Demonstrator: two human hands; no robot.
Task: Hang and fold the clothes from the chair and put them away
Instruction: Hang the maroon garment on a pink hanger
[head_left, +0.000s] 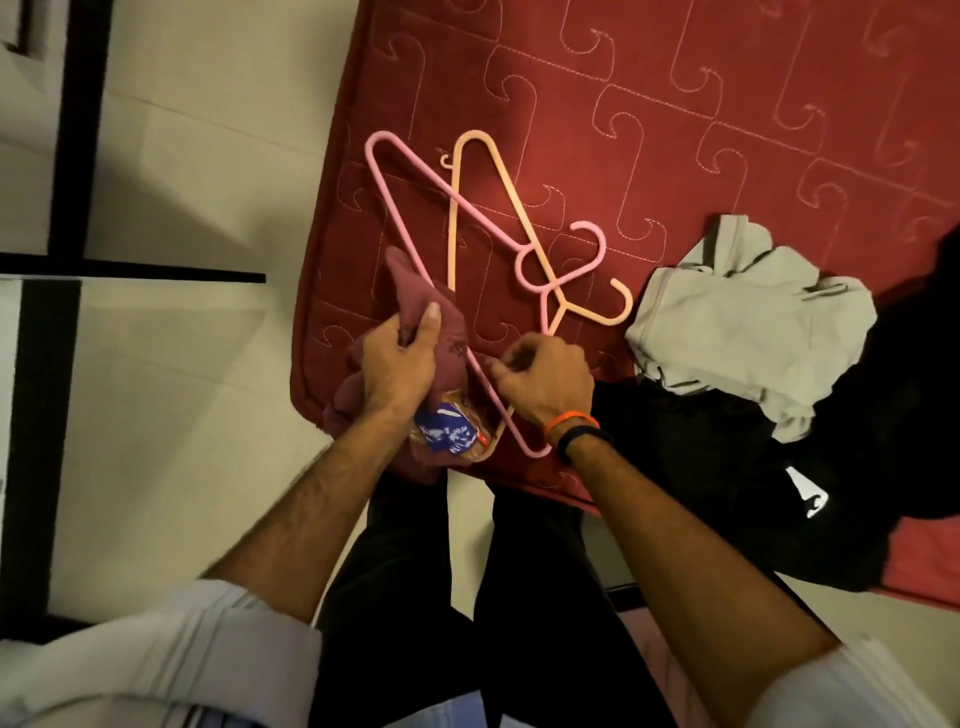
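Maroon garment (447, 343) hides pink hanger (415, 171) corner, perhaps.

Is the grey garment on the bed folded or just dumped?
Dumped, not folded. The grey garment lies crumpled in an uneven heap on the red mattress, edges bunched, partly overlapping the black clothing beside it.

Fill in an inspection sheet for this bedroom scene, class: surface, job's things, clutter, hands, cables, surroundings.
Surface: red quilted mattress, bare at the top.
Job's things: maroon garment at the near corner; pink hanger crossed over the orange hanger; grey garment crumpled; black garment with a white logo.
Clutter: nothing seen.
Hands: left hand grips the maroon garment; right hand has its fingers curled at the pink hanger's bar, hold unclear.
Cables: nothing seen.
Surroundings: pale floor; dark frame at left.
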